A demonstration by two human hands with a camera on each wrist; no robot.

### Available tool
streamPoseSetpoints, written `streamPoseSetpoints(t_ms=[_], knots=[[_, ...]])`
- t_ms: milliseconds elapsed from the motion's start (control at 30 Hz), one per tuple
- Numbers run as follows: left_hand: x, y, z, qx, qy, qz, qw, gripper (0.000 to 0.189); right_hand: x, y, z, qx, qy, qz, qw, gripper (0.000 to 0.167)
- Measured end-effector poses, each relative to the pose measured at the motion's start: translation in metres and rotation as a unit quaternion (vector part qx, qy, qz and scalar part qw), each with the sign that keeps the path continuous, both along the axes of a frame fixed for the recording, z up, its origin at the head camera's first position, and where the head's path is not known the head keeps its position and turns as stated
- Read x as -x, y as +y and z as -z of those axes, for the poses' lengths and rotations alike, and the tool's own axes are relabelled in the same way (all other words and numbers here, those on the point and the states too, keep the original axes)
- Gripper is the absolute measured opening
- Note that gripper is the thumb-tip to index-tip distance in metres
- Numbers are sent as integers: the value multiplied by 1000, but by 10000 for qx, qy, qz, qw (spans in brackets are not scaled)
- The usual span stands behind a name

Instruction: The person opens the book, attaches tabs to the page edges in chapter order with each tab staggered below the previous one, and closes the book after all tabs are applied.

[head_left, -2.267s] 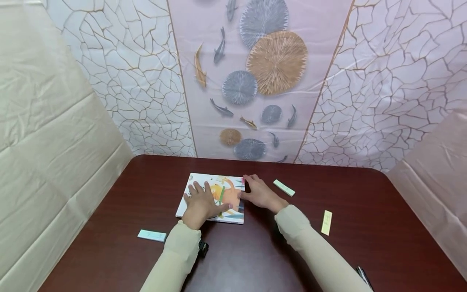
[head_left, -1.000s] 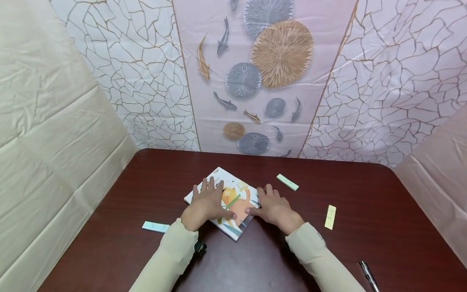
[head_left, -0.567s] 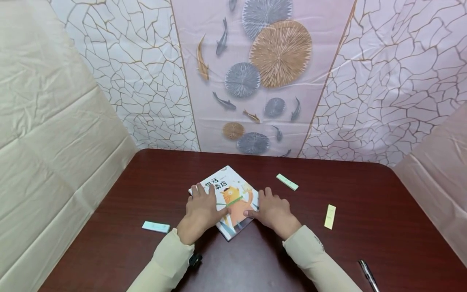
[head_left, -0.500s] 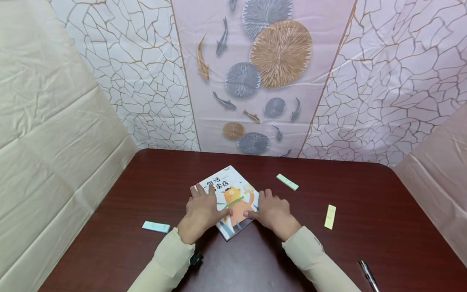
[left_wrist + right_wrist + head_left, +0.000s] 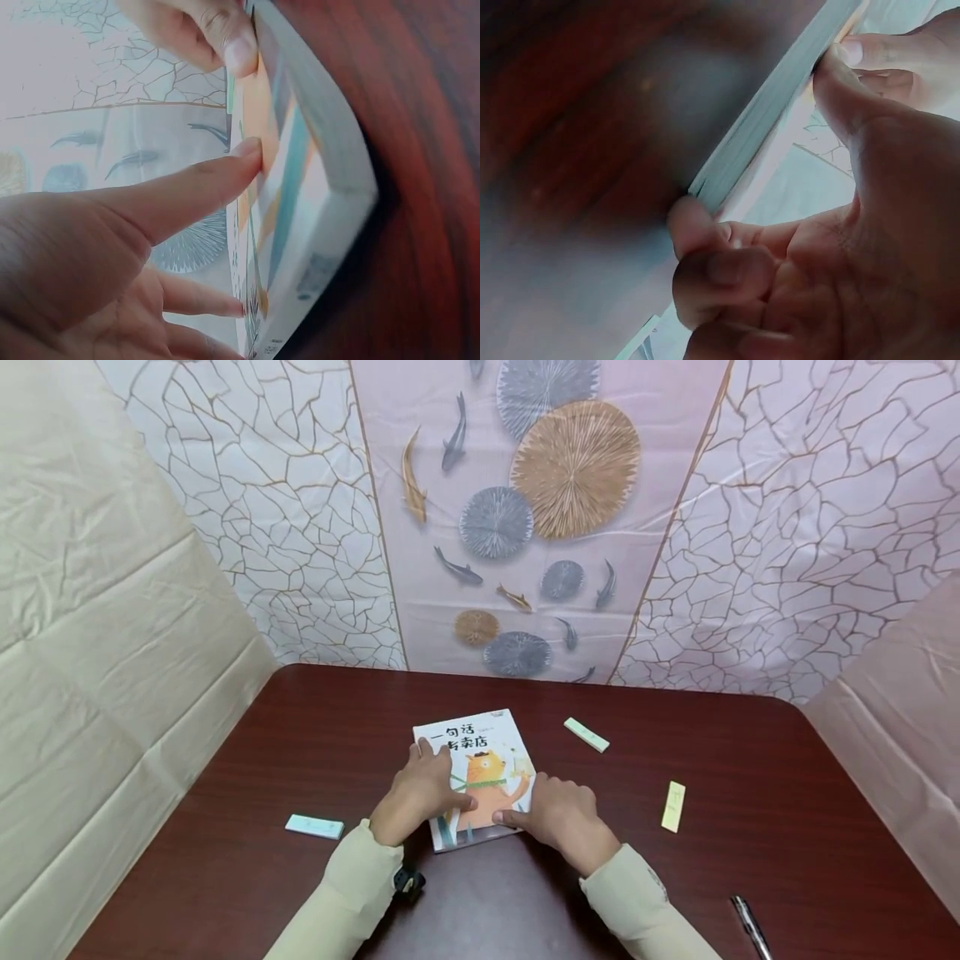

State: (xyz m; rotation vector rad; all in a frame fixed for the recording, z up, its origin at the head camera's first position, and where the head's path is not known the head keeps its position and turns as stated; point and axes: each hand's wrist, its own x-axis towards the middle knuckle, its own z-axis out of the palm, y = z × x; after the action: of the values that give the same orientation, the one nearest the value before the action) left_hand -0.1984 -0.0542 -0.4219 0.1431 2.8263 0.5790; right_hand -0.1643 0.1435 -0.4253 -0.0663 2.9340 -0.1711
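Observation:
A white picture book [image 5: 487, 772] with an orange animal on its cover lies on the dark red table [image 5: 337, 727], between both hands, slightly turned. My left hand [image 5: 420, 789] rests along the book's left side. In the left wrist view its straight thumb [image 5: 202, 184] and fingertips touch the cover. My right hand [image 5: 566, 814] grips the right edge near the lower corner. In the right wrist view the right thumb [image 5: 840, 82] lies on the cover side while curled fingers [image 5: 724, 277] meet the page edge [image 5: 761, 124].
A light blue paper pad [image 5: 314, 827] lies left of the hands. A green pad [image 5: 587, 735] and a yellow pad [image 5: 672, 807] lie to the right. A pen [image 5: 750, 927] is near the front right. Patterned cloth [image 5: 495, 518] hangs behind the table.
The book was first moved a little nearer and rotated clockwise, then turned back counterclockwise until its title reads almost level. The left hand has slid from mid-cover to the left side.

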Motion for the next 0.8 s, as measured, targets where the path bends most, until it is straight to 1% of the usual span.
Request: streamPoseSetpoints(t_ms=[67, 200, 267, 333, 433, 567, 633, 700, 800], knots=[[1, -1, 1, -50, -87, 31, 9999, 99, -1, 0, 1, 43, -55, -47, 10000, 89], [2, -4, 2, -155, -225, 96, 9996, 100, -2, 4, 2, 298, -167, -153, 9993, 82], [3, -5, 3, -218, -283, 120, 9993, 100, -2, 8, 2, 521, -224, -226, 9981, 73], [4, -6, 3, -288, -344, 144, 9989, 99, -2, 14, 1, 770, -286, -258, 9963, 61], [5, -6, 2, -377, -397, 230, 9982, 100, -1, 23, 0, 1290, -300, -157, 9911, 44], [7, -5, 2, -470, -419, 440, 9970, 101, 3, 34, -1, 2053, -140, 43, 9786, 33], [8, -4, 3, -503, -414, 541, 9964, 101, 5, 37, -1, 2387, -118, 114, 9710, 37], [9, -3, 3, -539, -390, 624, 9958, 101, 7, 39, -2, 2633, -147, 184, 9644, 49], [10, -1, 3, -642, -392, 719, 9946, 100, 11, 41, -2, 2818, -206, 328, 9587, 62]])
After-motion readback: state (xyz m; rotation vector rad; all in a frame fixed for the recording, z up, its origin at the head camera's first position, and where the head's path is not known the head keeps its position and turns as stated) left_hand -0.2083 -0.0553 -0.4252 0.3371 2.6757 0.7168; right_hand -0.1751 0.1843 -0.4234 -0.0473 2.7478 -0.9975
